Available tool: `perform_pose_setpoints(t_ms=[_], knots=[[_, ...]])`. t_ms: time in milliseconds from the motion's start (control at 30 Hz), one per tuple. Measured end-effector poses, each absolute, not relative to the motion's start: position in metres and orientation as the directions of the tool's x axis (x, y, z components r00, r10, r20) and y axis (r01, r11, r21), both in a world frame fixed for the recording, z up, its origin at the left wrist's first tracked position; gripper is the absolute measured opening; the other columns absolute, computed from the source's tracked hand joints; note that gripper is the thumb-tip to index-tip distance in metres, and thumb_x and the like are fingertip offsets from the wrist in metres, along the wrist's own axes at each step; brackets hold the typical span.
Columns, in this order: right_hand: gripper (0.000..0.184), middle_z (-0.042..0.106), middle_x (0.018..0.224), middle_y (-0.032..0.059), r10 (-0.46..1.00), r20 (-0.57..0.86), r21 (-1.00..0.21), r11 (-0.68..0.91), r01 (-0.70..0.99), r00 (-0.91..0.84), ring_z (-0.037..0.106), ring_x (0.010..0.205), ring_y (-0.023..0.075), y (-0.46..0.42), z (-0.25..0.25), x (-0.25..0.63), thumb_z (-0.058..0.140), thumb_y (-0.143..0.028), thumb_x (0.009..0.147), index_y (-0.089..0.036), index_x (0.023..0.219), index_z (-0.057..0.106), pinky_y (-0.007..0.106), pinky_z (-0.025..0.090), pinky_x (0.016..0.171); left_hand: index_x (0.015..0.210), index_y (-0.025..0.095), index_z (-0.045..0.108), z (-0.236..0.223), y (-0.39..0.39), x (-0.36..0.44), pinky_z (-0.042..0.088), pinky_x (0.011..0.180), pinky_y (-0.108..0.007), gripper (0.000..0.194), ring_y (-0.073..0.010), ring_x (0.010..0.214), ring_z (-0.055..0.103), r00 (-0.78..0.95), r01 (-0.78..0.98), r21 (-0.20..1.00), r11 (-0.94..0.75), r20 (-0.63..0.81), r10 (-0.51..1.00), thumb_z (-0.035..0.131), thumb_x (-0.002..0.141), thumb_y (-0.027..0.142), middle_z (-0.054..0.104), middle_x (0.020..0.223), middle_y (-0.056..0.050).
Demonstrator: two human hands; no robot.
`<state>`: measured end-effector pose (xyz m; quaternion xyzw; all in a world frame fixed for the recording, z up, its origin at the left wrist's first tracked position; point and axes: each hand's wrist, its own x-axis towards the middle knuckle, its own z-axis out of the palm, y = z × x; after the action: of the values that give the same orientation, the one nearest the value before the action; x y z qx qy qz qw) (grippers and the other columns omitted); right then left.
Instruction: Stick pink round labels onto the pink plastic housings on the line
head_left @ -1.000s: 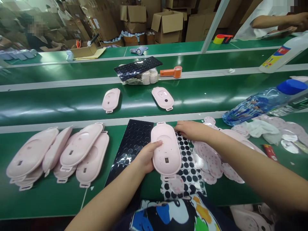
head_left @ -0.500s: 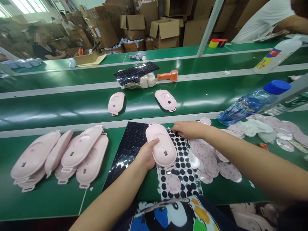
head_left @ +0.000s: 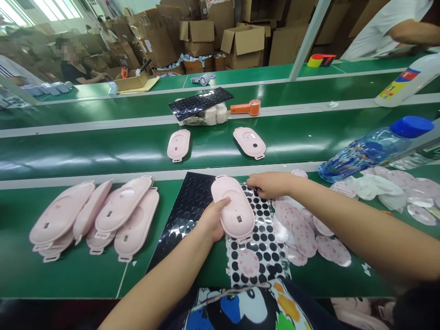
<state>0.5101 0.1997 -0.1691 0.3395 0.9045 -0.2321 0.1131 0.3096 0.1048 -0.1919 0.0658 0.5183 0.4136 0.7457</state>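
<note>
1. Left hand [head_left: 213, 220] wrapped around the left edge of a pale pink oval plastic casing [head_left: 233, 213], gripping it firmly, fingers across the top!
2. Casing right there in that hand, over the meeting point of two sheets, tilted slightly.
3. Just left of the hand, a black sticker sheet [head_left: 185, 215]; directly below, a dotted sticker sheet [head_left: 259, 261].
4. Right hand [head_left: 270, 184] empty, narrow, fingers loosely curled, fingertips beside the casing's far edge.
5. Right of that hand, a scatter of pink round stickers [head_left: 299, 233] on the green conveyor table [head_left: 68, 279].
6. Farther left of the left hand, a group of overlapping pink casings [head_left: 92, 220].
7. Beyond the right hand, a blue-capped plastic bottle [head_left: 364, 149], lying on its side.
</note>
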Motion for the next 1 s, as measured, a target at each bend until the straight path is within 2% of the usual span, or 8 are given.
perform_pose_setpoints(t_ms=[167,333,400,467,533,633,767,1000], knots=[[0.011,0.056,0.085,0.0027,0.579,-0.296,-0.434,0.627,0.647,-0.759,0.05,0.069,0.0141,0.2,-0.17,0.524,0.052,-0.008,0.07,-0.019,0.068,0.049,0.026,0.036,0.063,0.117,0.009,0.057,-0.193,0.106,0.309,0.053,0.089,-0.049,0.041,-0.031,0.096,0.067,0.115,-0.543,0.529,0.652,-0.722,0.682,0.063,0.078,0.019,0.07,0.103,-0.019],[0.006,0.055,0.077,0.002,0.797,-0.133,-0.492,0.463,0.738,-0.589,0.051,0.069,0.0142,0.173,-0.143,0.522,0.045,-0.018,0.081,-0.019,0.077,0.05,0.026,0.04,0.064,0.12,0.01,0.055,-0.19,0.102,0.311,0.052,0.087,-0.05,0.045,-0.0306,0.094,0.067,0.118,-0.552,0.528,0.645,-0.716,0.688,0.063,0.077,0.019,0.069,0.104,-0.018],[0.011,0.055,0.072,0.0009,0.88,-0.105,-0.603,0.315,0.733,-0.464,0.052,0.063,0.0132,0.149,-0.13,0.51,0.043,-0.026,0.085,-0.019,0.085,0.051,0.025,0.042,0.058,0.121,0.011,0.055,-0.186,0.098,0.312,0.052,0.089,-0.048,0.046,-0.0297,0.094,0.067,0.119,-0.581,0.537,0.612,-0.688,0.716,0.064,0.077,0.02,0.069,0.104,-0.017],[0.012,0.057,0.067,-0.0012,0.926,-0.153,-0.797,0.091,0.597,-0.345,0.053,0.059,0.0123,0.122,-0.121,0.493,0.052,-0.03,0.081,-0.019,0.084,0.056,0.024,0.043,0.054,0.122,0.01,0.055,-0.178,0.093,0.313,0.051,0.091,-0.046,0.047,-0.0293,0.096,0.066,0.14,-0.626,0.535,0.567,-0.638,0.757,0.062,0.076,0.02,0.07,0.104,-0.015],[0.008,0.059,0.066,-0.0016,0.939,-0.186,-0.88,-0.028,0.474,-0.29,0.055,0.058,0.0121,0.099,-0.117,0.479,0.056,-0.027,0.077,-0.02,0.08,0.06,0.024,0.044,0.053,0.124,0.01,0.054,-0.169,0.088,0.312,0.049,0.094,-0.046,0.049,-0.03,0.1,0.065,0.171,-0.667,0.528,0.525,-0.578,0.798,0.058,0.075,0.019,0.07,0.105,-0.014],[0.008,0.064,0.07,-0.0006,0.96,-0.163,-0.905,-0.054,0.421,-0.227,0.057,0.06,0.0126,0.077,-0.117,0.469,0.057,-0.023,0.075,-0.022,0.077,0.064,0.025,0.046,0.054,0.13,0.013,0.05,-0.156,0.082,0.31,0.047,0.096,-0.048,0.056,-0.0315,0.105,0.062,0.171,-0.698,0.539,0.472,-0.515,0.84,0.055,0.075,0.018,0.069,0.109,-0.013],[0.007,0.066,0.069,-0.0004,0.982,-0.104,-0.891,-0.022,0.454,-0.156,0.058,0.058,0.0135,0.067,-0.116,0.469,0.058,-0.021,0.073,-0.023,0.073,0.065,0.026,0.046,0.052,0.137,0.018,0.043,-0.147,0.075,0.308,0.044,0.1,-0.048,0.061,-0.0319,0.113,0.058,0.147,-0.711,0.557,0.429,-0.479,0.866,0.055,0.077,0.018,0.067,0.116,-0.011],[0.008,0.068,0.07,0.0,0.982,-0.11,-0.894,-0.029,0.447,-0.156,0.058,0.057,0.013,0.066,-0.108,0.468,0.059,-0.02,0.072,-0.024,0.073,0.067,0.025,0.045,0.048,0.141,0.024,0.037,-0.141,0.067,0.311,0.042,0.103,-0.047,0.065,-0.0316,0.118,0.054,0.142,-0.736,0.552,0.391,-0.439,0.887,0.055,0.079,0.019,0.061,0.126,-0.007]])
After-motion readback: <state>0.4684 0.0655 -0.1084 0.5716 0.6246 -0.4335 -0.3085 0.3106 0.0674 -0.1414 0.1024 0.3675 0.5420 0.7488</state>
